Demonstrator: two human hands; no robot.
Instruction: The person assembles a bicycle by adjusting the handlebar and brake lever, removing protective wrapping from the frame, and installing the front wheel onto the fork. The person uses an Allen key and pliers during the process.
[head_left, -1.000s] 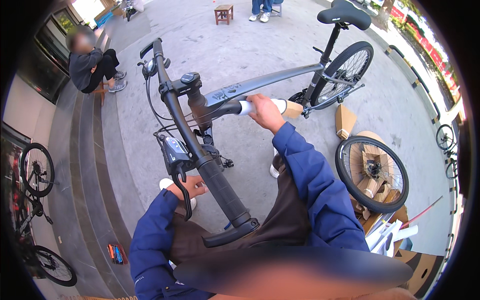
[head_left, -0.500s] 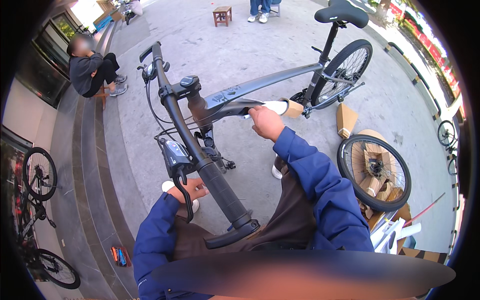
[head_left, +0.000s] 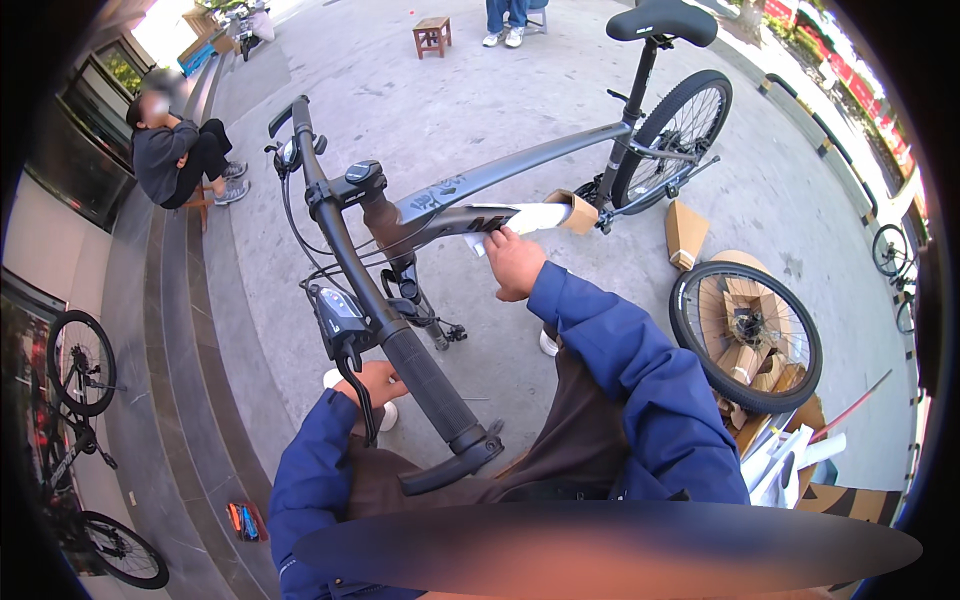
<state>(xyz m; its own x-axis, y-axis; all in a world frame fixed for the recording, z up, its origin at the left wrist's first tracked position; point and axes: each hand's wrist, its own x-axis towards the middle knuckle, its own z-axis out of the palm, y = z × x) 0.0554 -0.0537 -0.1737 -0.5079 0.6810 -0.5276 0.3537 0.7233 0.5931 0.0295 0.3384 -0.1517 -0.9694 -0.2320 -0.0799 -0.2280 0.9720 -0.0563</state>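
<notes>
A grey bicycle frame (head_left: 530, 160) without its front wheel stands before me, its black handlebar (head_left: 350, 255) turned toward me. White wrapping (head_left: 537, 217) covers part of the lower tube, and a loose flap hangs below it. At that flap, my right hand (head_left: 517, 265) has its fingers closed on the wrapping's edge, against the tube. My left hand (head_left: 372, 384) is low beside the brake lever (head_left: 357, 385) and behind the handlebar grip (head_left: 430, 385). The grip and lever hide part of its fingers, and I cannot make out anything in it.
To the right a loose wheel (head_left: 745, 335) lies over cardboard and white packing scraps (head_left: 780, 470). A cardboard piece (head_left: 686, 235) stands behind it. At left are steps (head_left: 180, 400), a parked bicycle (head_left: 75, 440), a small tool set (head_left: 245, 520) and a seated person (head_left: 175, 150). A stool (head_left: 432, 36) stands far off.
My right hand has shifted slightly down and toward me, and the wrapping's near end now hangs loose, baring more dark tube. My left hand has slipped further behind the grip. The view shifted slightly.
</notes>
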